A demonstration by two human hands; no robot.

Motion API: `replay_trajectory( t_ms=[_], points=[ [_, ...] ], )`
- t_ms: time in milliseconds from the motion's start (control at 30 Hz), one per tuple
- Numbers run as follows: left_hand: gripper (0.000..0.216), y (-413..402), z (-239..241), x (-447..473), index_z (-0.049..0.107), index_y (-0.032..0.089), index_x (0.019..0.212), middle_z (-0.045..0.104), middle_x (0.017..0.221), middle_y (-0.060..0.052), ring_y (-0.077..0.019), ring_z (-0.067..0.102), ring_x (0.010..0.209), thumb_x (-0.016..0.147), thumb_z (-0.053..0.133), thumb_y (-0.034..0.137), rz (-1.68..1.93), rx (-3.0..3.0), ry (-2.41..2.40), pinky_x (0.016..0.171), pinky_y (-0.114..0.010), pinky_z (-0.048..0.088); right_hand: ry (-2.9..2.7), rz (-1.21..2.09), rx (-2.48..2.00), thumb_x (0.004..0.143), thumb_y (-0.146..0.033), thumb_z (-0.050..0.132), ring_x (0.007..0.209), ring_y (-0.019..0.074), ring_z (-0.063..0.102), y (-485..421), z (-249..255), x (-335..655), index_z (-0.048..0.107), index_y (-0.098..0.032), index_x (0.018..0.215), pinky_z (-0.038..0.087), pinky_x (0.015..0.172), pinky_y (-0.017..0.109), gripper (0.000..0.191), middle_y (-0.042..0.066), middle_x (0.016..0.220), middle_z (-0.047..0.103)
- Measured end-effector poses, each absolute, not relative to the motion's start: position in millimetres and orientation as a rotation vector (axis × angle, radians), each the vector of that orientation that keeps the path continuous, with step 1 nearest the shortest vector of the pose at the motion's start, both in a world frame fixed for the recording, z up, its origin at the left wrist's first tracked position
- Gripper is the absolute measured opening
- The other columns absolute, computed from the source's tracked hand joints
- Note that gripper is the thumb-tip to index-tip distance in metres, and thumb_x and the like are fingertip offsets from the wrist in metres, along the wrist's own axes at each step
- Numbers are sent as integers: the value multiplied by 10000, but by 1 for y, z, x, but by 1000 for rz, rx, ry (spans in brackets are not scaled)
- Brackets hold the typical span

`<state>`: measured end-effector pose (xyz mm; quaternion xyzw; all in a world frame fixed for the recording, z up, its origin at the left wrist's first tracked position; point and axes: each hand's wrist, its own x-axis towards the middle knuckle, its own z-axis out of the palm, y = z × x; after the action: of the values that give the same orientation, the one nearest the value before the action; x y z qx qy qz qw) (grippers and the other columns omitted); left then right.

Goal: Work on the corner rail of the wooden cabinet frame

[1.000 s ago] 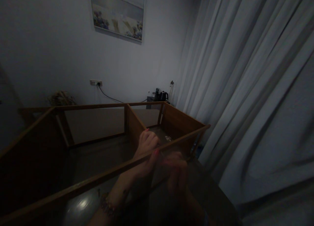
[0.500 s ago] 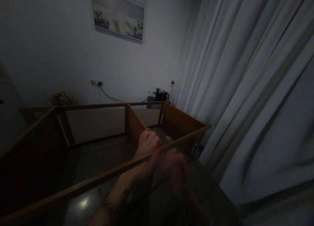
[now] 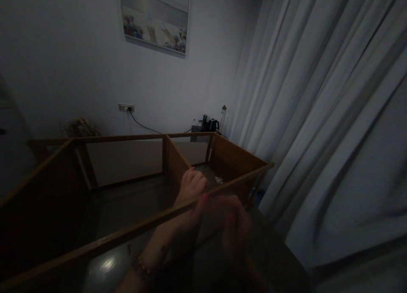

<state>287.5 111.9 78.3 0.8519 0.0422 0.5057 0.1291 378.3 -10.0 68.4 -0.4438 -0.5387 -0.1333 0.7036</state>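
1. We see our left hand closed around the front rail of a wooden cabinet frame. The fingers curl over the top of the rail and the thumb presses its near face.
2. Our right hand is just right of the left and below the rail. It is blurred with its fingers bent, and we cannot tell whether it grips anything.
3. The frame lies open on the dark glossy floor. Its far edge is near the wall, and its right corner is just beside the curtain.
4. Any lettering on the kettle is too small and dark to read. The painting shows only pale shapes and flowers.
5. A divider panel runs from the far rail towards our left hand and splits the frame into a wide left bay and a narrower right bay. Both bays are open at the top.
6. The curtain's folds crowd the right side, close to the frame's right end.
7. A wall socket sits above the frame's far edge, and its cable trails right towards the kettle in the room's corner.
8. A beaded bracelet circles our left wrist.
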Motion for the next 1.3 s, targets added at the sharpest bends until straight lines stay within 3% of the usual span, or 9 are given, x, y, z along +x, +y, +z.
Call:
replay_trajectory(
  t_ms=[133, 433, 667, 800, 900, 1067, 1300],
  points=[
    [523, 111, 80, 286, 493, 240, 925, 597, 942, -54, -266, 538, 1016, 1120, 85, 505, 1465, 2480, 130, 1133, -525, 397, -1328, -418, -1045, 1143, -455, 400, 808, 171, 681, -15, 72, 379, 736, -275, 1176, 542, 700, 276, 382, 3, 849, 753],
    [528, 111, 80, 287, 480, 246, 932, 595, 953, -63, -276, 534, 1017, 1111, 59, 511, 1476, 2477, 153, 1123, -552, 404, -1418, -534, -1110, 1154, -260, 303, 777, 171, 612, -20, 81, 374, 664, -254, 1045, 493, 703, 295, 378, -8, 799, 690],
    [516, 113, 77, 289, 495, 248, 918, 604, 939, -64, -279, 548, 1016, 1111, 83, 491, 1476, 2486, 167, 1110, -541, 419, -1483, -699, -1139, 1139, -241, 322, 740, 173, 612, -19, 79, 383, 671, -238, 1080, 474, 703, 339, 354, 6, 823, 690],
    [493, 114, 76, 289, 497, 248, 931, 595, 942, -58, -278, 544, 1025, 1115, 117, 502, 1484, 2481, 147, 1119, -531, 409, -1277, -572, -1084, 1102, -302, 481, 743, 174, 598, -16, 67, 387, 617, -250, 1049, 460, 607, 303, 155, -2, 821, 627],
    [478, 114, 76, 288, 505, 246, 943, 600, 953, -57, -276, 541, 1041, 1116, 133, 492, 1471, 2481, 136, 1135, -529, 396, -1308, -639, -1033, 1077, -249, 529, 756, 172, 598, -16, 65, 389, 604, -255, 1027, 484, 680, 320, 91, -17, 792, 642],
    [517, 115, 75, 288, 511, 251, 932, 610, 951, -61, -280, 543, 1031, 1110, 113, 529, 1463, 2471, 133, 1130, -535, 403, -1495, -821, -1009, 1065, -135, 507, 685, 159, 595, -20, 73, 389, 658, -258, 1104, 486, 700, 333, 198, -33, 731, 692],
    [521, 116, 73, 291, 497, 257, 925, 601, 941, -54, -283, 548, 1029, 1107, 96, 535, 1466, 2478, 153, 1148, -539, 392, -1549, -708, -964, 1066, -188, 530, 704, 182, 679, -21, 79, 388, 670, -261, 1107, 536, 673, 335, 164, -8, 747, 762]
  ],
)
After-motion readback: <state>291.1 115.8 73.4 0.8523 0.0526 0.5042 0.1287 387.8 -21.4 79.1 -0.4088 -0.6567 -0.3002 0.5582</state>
